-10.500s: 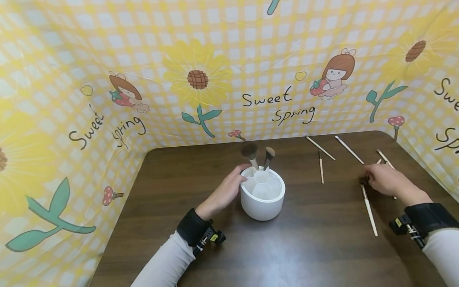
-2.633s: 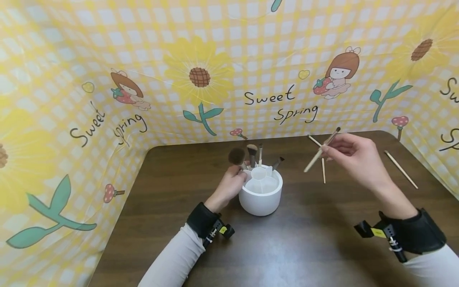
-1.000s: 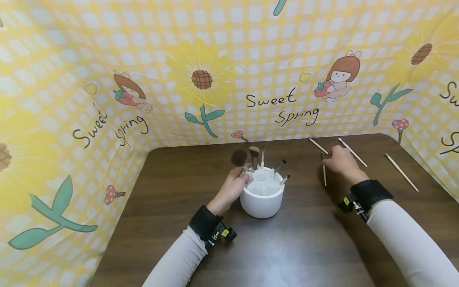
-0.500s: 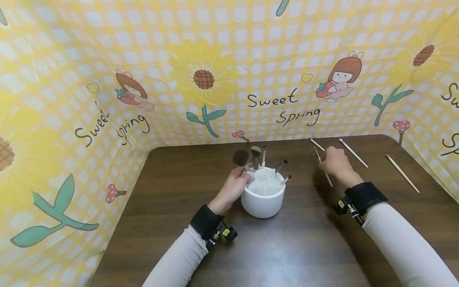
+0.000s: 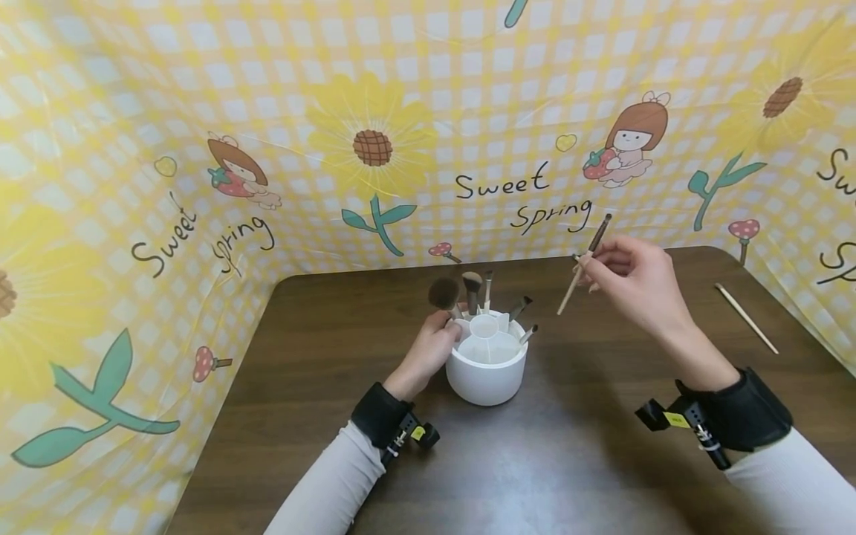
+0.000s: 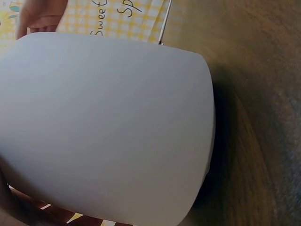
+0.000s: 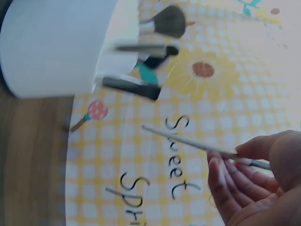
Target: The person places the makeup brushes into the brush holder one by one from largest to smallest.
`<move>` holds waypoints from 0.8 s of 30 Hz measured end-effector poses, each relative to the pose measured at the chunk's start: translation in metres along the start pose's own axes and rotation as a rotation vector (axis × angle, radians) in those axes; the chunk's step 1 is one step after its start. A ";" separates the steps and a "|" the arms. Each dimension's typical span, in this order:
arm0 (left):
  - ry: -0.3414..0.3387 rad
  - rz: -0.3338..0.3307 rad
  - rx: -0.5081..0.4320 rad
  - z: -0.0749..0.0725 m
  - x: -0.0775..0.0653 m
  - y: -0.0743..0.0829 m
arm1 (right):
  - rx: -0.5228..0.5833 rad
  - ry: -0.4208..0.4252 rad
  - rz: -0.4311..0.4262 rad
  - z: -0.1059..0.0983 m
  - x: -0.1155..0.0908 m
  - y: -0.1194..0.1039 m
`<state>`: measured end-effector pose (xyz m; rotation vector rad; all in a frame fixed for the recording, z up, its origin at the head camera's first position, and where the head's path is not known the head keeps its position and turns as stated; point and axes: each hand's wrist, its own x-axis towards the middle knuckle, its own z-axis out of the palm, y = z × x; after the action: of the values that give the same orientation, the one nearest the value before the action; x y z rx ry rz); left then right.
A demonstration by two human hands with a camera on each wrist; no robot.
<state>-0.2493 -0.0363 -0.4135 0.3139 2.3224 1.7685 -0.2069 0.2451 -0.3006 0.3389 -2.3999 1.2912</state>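
Observation:
A round white brush holder (image 5: 487, 380) stands on the table, divided into compartments around a central ring. My left hand (image 5: 428, 348) grips its left rim, with the thumb over the edge. Several makeup brushes lean in it bristles up, among them a large fluffy brush (image 5: 444, 294) and a small brush (image 5: 529, 334) at the right rim. Right of the holder, my right hand (image 5: 638, 286) pinches a slim makeup brush (image 5: 569, 293) above the table, dark bristles up and pale handle slanting down-left. In the right wrist view, thumb and fingertips hold this brush (image 7: 183, 140).
One pale-handled brush (image 5: 747, 318) lies near the right edge of the dark wooden table (image 5: 321, 446). My right hand covers part of the back right area. A yellow checked cloth (image 5: 281, 82) rises behind the table and along its sides.
My right hand has picked a slim brush off the table and raised it, bristles up. The left hand stays on the holder, which holds more brushes than in the oldest frame.

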 end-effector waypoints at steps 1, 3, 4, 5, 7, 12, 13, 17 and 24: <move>-0.001 -0.002 -0.001 0.000 0.000 0.000 | 0.032 -0.001 -0.012 0.000 -0.003 -0.008; -0.002 -0.005 -0.006 0.000 0.001 -0.001 | 0.082 -0.015 -0.035 0.000 -0.008 -0.022; -0.003 -0.006 -0.009 0.000 0.001 -0.001 | 0.098 -0.023 -0.043 0.001 -0.010 -0.027; -0.005 -0.005 -0.012 0.000 0.001 -0.001 | 0.107 -0.034 -0.052 0.002 -0.013 -0.029; -0.006 -0.003 -0.015 0.000 0.000 -0.001 | 0.119 -0.060 -0.067 0.006 -0.016 -0.029; -0.012 -0.002 -0.015 -0.001 -0.001 0.001 | 0.188 -0.158 -0.083 0.021 -0.025 -0.014; -0.014 -0.001 -0.015 0.000 -0.001 0.001 | 0.201 -0.175 -0.080 0.024 -0.027 -0.010; -0.018 -0.014 -0.008 -0.001 -0.001 0.001 | 0.201 -0.215 -0.062 0.035 -0.034 0.003; -0.015 -0.005 -0.014 -0.001 -0.002 0.001 | 0.127 -0.221 -0.070 0.055 -0.040 0.013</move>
<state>-0.2481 -0.0377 -0.4125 0.3175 2.2976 1.7731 -0.1888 0.2076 -0.3552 0.6262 -2.4636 1.4439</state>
